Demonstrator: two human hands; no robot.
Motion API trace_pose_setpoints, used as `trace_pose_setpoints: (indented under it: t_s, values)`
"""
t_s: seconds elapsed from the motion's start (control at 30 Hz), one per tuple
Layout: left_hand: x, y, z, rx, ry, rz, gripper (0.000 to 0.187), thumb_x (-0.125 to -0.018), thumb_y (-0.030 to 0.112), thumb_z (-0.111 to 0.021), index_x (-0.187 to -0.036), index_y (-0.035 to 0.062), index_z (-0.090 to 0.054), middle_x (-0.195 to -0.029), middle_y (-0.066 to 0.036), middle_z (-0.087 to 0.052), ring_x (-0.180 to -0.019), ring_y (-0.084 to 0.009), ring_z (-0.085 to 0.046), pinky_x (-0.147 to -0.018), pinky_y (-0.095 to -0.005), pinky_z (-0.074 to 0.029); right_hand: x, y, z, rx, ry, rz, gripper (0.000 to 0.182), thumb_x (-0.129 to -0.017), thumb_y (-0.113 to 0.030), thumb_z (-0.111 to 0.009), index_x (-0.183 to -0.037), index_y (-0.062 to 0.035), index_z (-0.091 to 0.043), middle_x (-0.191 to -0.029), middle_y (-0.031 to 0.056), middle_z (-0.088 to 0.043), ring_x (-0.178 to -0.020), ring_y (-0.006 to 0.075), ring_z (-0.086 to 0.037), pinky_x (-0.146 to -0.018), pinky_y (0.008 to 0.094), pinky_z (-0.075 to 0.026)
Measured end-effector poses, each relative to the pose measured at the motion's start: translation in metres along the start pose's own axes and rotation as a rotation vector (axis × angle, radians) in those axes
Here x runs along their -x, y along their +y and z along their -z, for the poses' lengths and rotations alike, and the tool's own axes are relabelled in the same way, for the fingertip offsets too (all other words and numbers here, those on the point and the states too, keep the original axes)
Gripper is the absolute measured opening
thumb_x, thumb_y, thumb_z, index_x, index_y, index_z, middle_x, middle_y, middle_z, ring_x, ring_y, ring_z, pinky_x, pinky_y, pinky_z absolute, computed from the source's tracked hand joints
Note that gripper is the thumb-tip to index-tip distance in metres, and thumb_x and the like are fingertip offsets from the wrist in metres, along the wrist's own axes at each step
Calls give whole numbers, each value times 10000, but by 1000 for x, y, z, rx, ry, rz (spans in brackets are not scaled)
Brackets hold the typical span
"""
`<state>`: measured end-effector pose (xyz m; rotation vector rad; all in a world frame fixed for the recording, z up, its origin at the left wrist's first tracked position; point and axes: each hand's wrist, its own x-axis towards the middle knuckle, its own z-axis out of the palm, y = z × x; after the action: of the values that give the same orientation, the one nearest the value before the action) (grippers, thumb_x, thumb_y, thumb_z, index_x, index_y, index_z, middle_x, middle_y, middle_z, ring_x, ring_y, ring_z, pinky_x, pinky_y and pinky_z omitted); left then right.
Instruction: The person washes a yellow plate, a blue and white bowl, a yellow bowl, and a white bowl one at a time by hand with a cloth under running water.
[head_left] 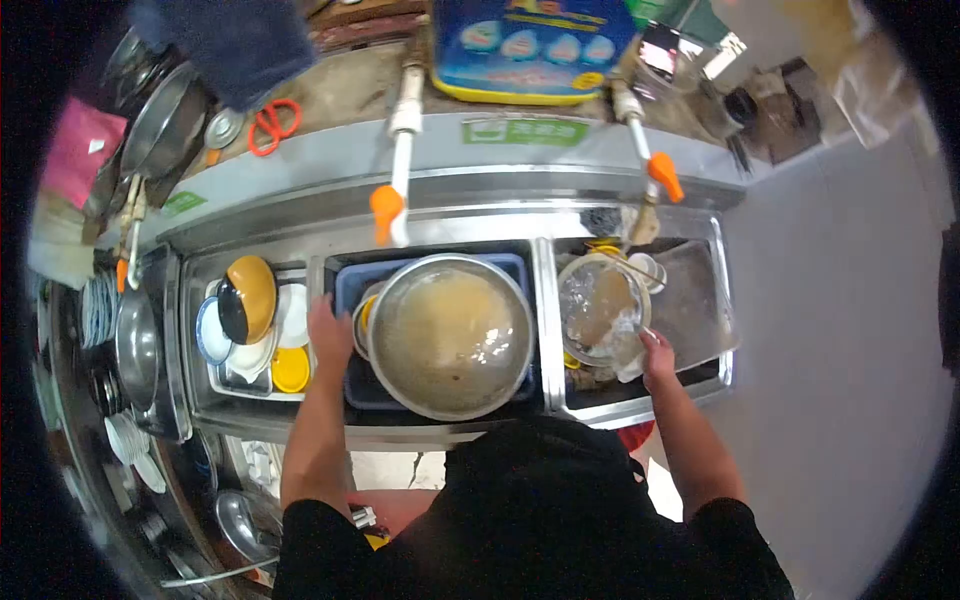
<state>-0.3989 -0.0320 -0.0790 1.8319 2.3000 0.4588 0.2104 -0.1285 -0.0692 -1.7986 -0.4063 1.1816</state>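
Observation:
My left hand (pixel 328 335), smeared by motion, is over the divider between the left and middle sinks. Just right of it, a large round metal basin (pixel 450 400) of cloudy water sits in a blue tub (pixel 515 265). My right hand (pixel 655 358) is closed at the lower right rim of a smaller round basin (pixel 572 275) in the right sink; I cannot tell what it grips. A pale, whitish piece (pixel 630 368) shows beside its fingers. Water and suds fill that smaller basin. White cups (pixel 648 268) stand behind it, with a thin stick across.
The left sink holds a tray with a yellow-and-black bowl (pixel 262 290), white plates (pixel 292 315) and a yellow dish (pixel 291 370). White taps with orange handles (pixel 386 205) (pixel 664 177) hang over the sinks. Red scissors (pixel 272 128) and a blue detergent container (pixel 530 50) lie behind.

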Motion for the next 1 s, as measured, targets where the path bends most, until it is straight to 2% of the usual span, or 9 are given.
trace_pose_setpoints:
  t_s: [0.23,0.3,0.33,0.4,0.5,0.7,0.83,0.93,1.0]
  values:
    - [125,64,-55,19,-263,-90,420,-817,209,-591,-1186,13,-548,-1274,-212,-495,-1172,-356,-471,-1034,-446,-337,-56,34,32,166,-10,-49,216,-808,-192,-661,-892,6,-645,-781,88,-642,-700,217,-618,-666,379,-494]
    - [159,76,-51,3,-316,-91,396,-812,209,-594,-1155,13,-566,-1228,-206,-523,-1146,-352,-489,-1016,-429,-361,-118,94,52,1216,-259,314,208,-810,-190,-654,-864,11,-650,-783,124,-644,-725,261,-635,-638,414,-487]
    - [174,82,-47,-8,-341,-89,384,-810,209,-595,-1139,12,-576,-1205,-204,-536,-1134,-350,-497,-1006,-420,-373,-127,99,53,1204,-268,312,208,-810,-190,-654,-864,11,-650,-783,124,-644,-725,261,-635,-638,414,-487]
    - [197,92,-37,-35,-392,-77,361,-806,209,-598,-1107,11,-595,-1159,-198,-564,-1108,-346,-514,-988,-403,-396,-141,102,37,342,-169,-422,221,-836,-167,-600,-951,19,-632,-831,167,-650,-783,323,-651,-653,454,-510]
    - [220,99,-8,39,-509,-8,366,-792,227,-618,-1089,14,-600,-1111,-195,-593,-1085,-345,-536,-951,-401,-419,-144,106,17,-182,-230,-533,289,-853,-141,-548,-1092,21,-572,-926,193,-643,-846,348,-652,-713,481,-535]
    - [256,88,10,8,-597,406,378,-784,258,-625,-1090,37,-609,-1088,-196,-608,-1014,-344,-583,-891,-409,-455,-161,108,2,-117,-178,-629,386,-875,-140,-521,-1225,17,-481,-1071,204,-606,-910,336,-638,-810,480,-529]
    - [268,107,12,-61,-643,365,397,-800,294,-611,-1117,53,-604,-1086,-208,-611,-959,-333,-617,-857,-406,-478,-189,140,10,-107,-259,-611,400,-818,-185,-592,-1140,50,-567,-1029,175,-630,-886,328,-637,-790,447,-513]
    - [271,116,4,-34,-664,345,384,-806,289,-609,-1118,66,-605,-1079,-202,-617,-956,-328,-620,-860,-403,-477,-226,186,13,143,-291,-459,434,-832,-249,-575,-1173,19,-569,-1055,182,-635,-906,345,-636,-807,436,-509]
    - [268,119,-3,0,-684,342,378,-808,282,-605,-1120,68,-603,-1074,-197,-620,-961,-325,-619,-858,-404,-477,-235,190,4,1285,-426,298,441,-825,-324,-572,-1143,-19,-603,-1081,181,-634,-952,348,-632,-822,431,-505]
